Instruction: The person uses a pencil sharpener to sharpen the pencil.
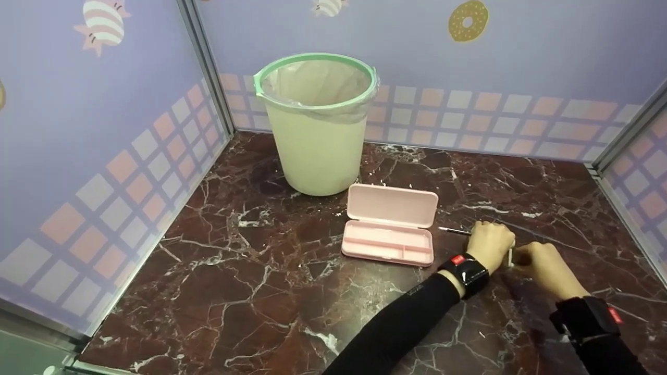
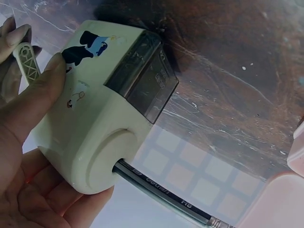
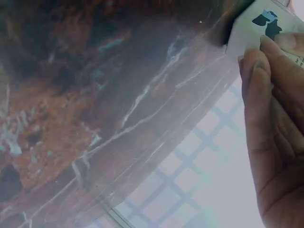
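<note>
Left hand and right hand, both closed, toward the desk's right edge
White sharpener in the left hand's grip; pencil inserted, nearer that hand, long axis roughly parallel to the back edge, free end toward the left edge; crank in the right's curled fingers

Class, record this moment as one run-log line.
left hand: holds sharpener | right hand: grips crank | pencil: inserted in sharpener | pink case: open | bin: lined
</note>
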`<state>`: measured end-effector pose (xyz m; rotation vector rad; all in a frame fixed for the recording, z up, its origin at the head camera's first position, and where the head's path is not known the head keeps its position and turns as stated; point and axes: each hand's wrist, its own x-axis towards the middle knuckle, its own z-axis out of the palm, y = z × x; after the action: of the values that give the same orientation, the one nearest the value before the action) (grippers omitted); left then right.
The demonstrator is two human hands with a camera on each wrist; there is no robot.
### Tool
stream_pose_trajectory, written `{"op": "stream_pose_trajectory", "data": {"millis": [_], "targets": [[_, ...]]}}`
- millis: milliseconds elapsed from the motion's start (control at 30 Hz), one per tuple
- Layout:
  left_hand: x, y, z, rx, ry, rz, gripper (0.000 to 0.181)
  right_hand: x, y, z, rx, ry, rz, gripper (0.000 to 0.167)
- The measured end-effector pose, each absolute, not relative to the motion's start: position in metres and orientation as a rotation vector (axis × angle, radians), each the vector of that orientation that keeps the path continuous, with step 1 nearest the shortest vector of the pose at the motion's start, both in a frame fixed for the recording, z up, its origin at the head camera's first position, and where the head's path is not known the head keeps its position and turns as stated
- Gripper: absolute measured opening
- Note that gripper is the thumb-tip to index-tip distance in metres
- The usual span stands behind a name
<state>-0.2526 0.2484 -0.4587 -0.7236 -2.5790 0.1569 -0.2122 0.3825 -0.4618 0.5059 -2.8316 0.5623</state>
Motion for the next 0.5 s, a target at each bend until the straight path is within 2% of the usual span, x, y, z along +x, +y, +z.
{"op": "stream_pose_trajectory", "data": {"millis": [500], "targets": [[-0.2513, 0.2504, -0.4588, -0.729, -2.586, 0.228, 0.02, -0.2039, 0.3838, -0.4511, 0.492, -2.812, 0.584, 0.03]]}}
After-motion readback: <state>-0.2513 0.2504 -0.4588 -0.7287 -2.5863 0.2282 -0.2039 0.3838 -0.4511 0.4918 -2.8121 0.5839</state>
